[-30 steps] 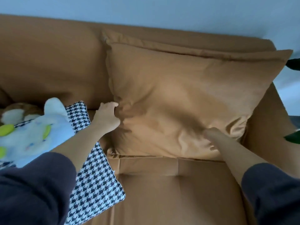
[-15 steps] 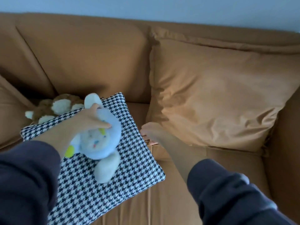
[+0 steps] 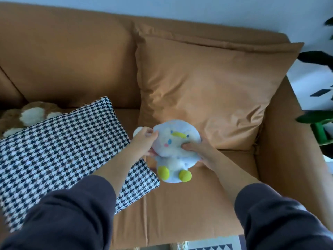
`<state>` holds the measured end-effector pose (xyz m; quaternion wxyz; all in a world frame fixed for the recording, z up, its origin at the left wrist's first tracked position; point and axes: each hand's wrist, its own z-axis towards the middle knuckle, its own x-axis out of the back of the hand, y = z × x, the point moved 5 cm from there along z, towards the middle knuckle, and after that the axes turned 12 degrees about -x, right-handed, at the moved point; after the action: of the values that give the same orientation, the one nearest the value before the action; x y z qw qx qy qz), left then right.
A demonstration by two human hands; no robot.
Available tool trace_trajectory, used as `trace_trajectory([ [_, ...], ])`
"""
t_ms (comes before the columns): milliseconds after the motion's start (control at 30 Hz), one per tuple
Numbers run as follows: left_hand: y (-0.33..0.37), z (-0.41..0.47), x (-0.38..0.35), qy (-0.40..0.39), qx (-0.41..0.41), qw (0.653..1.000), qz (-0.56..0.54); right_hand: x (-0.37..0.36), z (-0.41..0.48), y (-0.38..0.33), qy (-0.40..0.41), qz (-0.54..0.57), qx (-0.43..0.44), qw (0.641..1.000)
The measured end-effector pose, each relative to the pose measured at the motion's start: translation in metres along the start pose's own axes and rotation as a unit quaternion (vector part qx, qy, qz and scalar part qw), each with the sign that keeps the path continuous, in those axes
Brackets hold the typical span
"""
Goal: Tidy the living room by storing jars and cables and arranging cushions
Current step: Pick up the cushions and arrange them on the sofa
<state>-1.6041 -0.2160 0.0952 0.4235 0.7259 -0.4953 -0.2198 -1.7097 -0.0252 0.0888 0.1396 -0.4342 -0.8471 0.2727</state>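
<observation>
A pale blue plush toy [image 3: 175,141] with yellow-green feet is held above the sofa seat, facing me. My left hand [image 3: 144,140] grips its left side and my right hand [image 3: 200,150] grips its right side, thumb pressed into its front. Behind it a large tan cushion [image 3: 216,91] leans upright against the sofa back at the right. A black-and-white houndstooth cushion [image 3: 63,150] lies flat on the seat to the left.
The tan sofa [image 3: 72,60] fills the view, its armrest [image 3: 288,141] at the right. A brown-and-white plush [image 3: 30,114] lies behind the houndstooth cushion at far left. Green plant leaves [image 3: 317,120] stand beyond the armrest. A patterned rug edge [image 3: 207,247] shows below.
My left hand lifted the blue plush off the houndstooth cushion and carried it right. My right hand has come up and taken hold of its other side.
</observation>
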Motion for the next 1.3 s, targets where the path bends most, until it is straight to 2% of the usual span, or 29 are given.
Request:
trace_trajectory([
  [100, -0.025, 0.001, -0.070, -0.108, 0.052, 0.992, 0.041, 0.074, -0.007, 0.022, 0.036, -0.046, -0.017, 0.998],
  [200, -0.046, 0.002, -0.138, -0.208, 0.040, 0.967, 0.140, 0.139, -0.004, 0.054, 0.086, -0.094, -0.060, 0.990],
  [300, -0.074, 0.016, -0.206, -0.266, 0.042, 0.937, 0.224, 0.196, -0.001, 0.080, 0.114, -0.076, -0.080, 0.987],
  [467, -0.071, 0.026, -0.280, -0.267, 0.041, 0.934, 0.233, 0.261, 0.023, 0.102, 0.139, -0.071, -0.109, 0.982],
  [533, -0.079, 0.030, -0.298, -0.266, 0.083, 0.934, 0.224, 0.272, 0.035, 0.113, 0.172, -0.103, -0.138, 0.970],
  [600, -0.084, 0.031, -0.314, -0.267, 0.100, 0.936, 0.204, 0.275, 0.047, 0.126, 0.182, -0.085, -0.155, 0.967],
  [667, -0.085, 0.037, -0.325, -0.272, 0.078, 0.937, 0.205, 0.273, 0.055, 0.125, 0.200, -0.086, -0.130, 0.967],
  [767, -0.086, 0.044, -0.330, -0.275, 0.067, 0.941, 0.187, 0.275, 0.052, 0.107, 0.275, -0.164, -0.030, 0.947],
  [833, -0.086, 0.042, -0.324, -0.284, 0.070, 0.939, 0.182, 0.277, 0.047, 0.102, 0.314, -0.256, -0.033, 0.914],
  [900, -0.081, 0.040, -0.307, -0.281, 0.041, 0.937, 0.203, 0.271, 0.039, 0.098, 0.346, -0.352, -0.074, 0.866],
  [967, -0.073, 0.040, -0.272, -0.234, 0.005, 0.945, 0.228, 0.249, 0.033, 0.082, 0.369, -0.405, -0.055, 0.835],
  [1033, -0.064, 0.043, -0.228, -0.159, -0.013, 0.961, 0.226, 0.213, 0.028, 0.062, 0.351, -0.406, -0.010, 0.844],
  [1100, -0.050, 0.043, -0.168, -0.066, -0.033, 0.969, 0.235, 0.160, 0.027, 0.044, 0.289, -0.425, 0.026, 0.858],
  [1200, -0.029, 0.039, -0.070, 0.040, -0.068, 0.950, 0.301, 0.075, 0.031, 0.030, 0.182, -0.458, 0.057, 0.869],
  [1300, -0.028, 0.024, 0.036, 0.111, -0.061, 0.943, 0.309, -0.012, 0.029, 0.012, 0.113, -0.450, 0.073, 0.883],
])
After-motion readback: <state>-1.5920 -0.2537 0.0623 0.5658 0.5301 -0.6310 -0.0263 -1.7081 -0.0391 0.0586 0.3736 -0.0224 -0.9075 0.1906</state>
